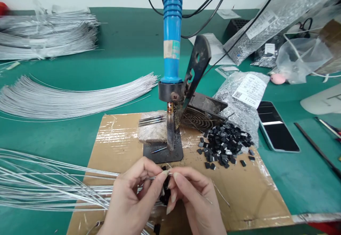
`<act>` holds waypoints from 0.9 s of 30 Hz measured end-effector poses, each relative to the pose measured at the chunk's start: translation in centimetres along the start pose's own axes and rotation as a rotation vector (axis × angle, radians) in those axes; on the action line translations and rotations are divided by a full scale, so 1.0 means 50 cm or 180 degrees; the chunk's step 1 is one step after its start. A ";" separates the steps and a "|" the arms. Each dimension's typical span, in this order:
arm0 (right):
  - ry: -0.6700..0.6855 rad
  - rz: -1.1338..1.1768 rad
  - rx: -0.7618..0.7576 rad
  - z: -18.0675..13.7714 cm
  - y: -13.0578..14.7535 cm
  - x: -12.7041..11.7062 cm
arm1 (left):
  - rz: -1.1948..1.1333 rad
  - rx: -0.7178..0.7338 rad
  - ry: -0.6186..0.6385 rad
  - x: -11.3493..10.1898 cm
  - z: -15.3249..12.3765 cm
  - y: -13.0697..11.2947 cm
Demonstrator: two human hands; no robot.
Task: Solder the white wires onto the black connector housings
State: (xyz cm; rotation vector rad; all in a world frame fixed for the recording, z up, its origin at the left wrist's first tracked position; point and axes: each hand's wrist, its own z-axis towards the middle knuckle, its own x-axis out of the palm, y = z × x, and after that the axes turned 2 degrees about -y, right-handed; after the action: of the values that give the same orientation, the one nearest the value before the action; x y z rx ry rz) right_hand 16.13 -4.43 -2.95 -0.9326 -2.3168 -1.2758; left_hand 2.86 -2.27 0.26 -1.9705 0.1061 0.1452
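Note:
Above the cardboard, my left hand (134,196) is closed in a pinch on a thin white wire. My right hand (195,192) meets it fingertip to fingertip, pinching a thin silvery wire (221,194) whose tail sticks out past the hand. What lies between the fingertips is mostly hidden. Loose white wires (93,192) run from the left under my left hand, with small black pieces (165,192) showing below the fingers. Just beyond, a blue-handled soldering iron (172,57) hangs tip down in a black stand (197,57).
A pile of small black pieces (226,144) sits right on the cardboard (255,199). Behind are a fan (205,110), bubble-wrap bag (239,89) and phone (278,126). Wire bundles (80,98) lie left. Metal tips (151,120) rest on a pale block (151,135).

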 end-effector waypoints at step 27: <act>0.0170 -0.0143 0.0197 0.004 0.015 -0.011 | 0.0507 0.0727 -0.0115 -0.011 0.001 0.025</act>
State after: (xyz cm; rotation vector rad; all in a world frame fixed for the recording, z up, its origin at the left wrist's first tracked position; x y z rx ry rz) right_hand 17.02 -4.21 -2.89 -0.8211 -2.3341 -1.2236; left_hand 2.12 -2.70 -0.84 -1.7303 0.2458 0.2609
